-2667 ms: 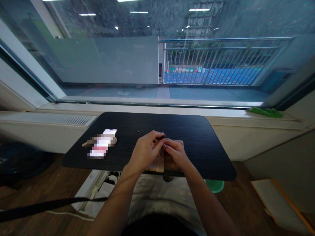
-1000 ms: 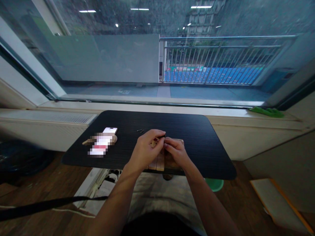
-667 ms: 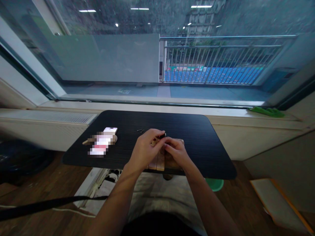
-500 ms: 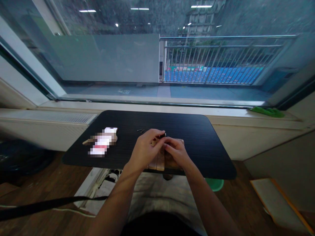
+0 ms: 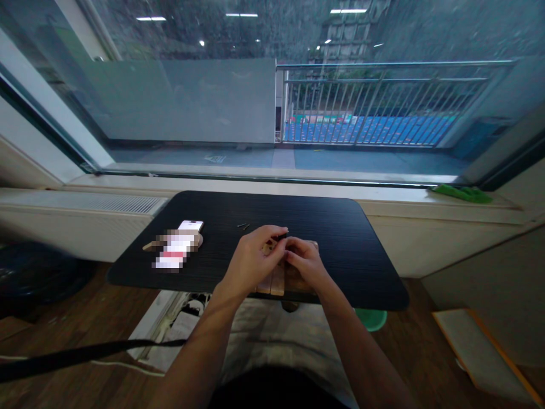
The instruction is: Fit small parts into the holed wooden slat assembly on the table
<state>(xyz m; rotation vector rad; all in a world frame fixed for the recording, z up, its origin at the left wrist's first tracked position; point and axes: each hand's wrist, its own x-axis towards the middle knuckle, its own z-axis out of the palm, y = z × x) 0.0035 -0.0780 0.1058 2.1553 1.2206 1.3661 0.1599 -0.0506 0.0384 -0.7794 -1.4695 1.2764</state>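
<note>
My left hand [image 5: 255, 255] and my right hand [image 5: 307, 262] meet over a light wooden piece [image 5: 277, 282] at the near edge of the black table [image 5: 340, 227]. Both hands are closed, with thumbs and fingertips pinched together and almost touching. Something small and dark shows by the left fingertips, too covered to identify. Slats make up the near part of the wooden piece, and holes appear in it beside my left thumb. Much of it is hidden under the hands. A few thin metal pins, perhaps screws or nails [image 5: 243, 226], lie just beyond my left hand.
On the table's left side lies a phone [image 5: 190, 225], mostly blurred out, over a pale wooden-looking object [image 5: 147, 247]. The window sill [image 5: 298, 186] runs behind the table, with a green cloth [image 5: 462, 193] at its right. Below the right edge is a green basin [image 5: 374, 319].
Both hands stay in nearly the same place over the wooden piece. The left fingers have shifted very slightly, and the grip looks unchanged.
</note>
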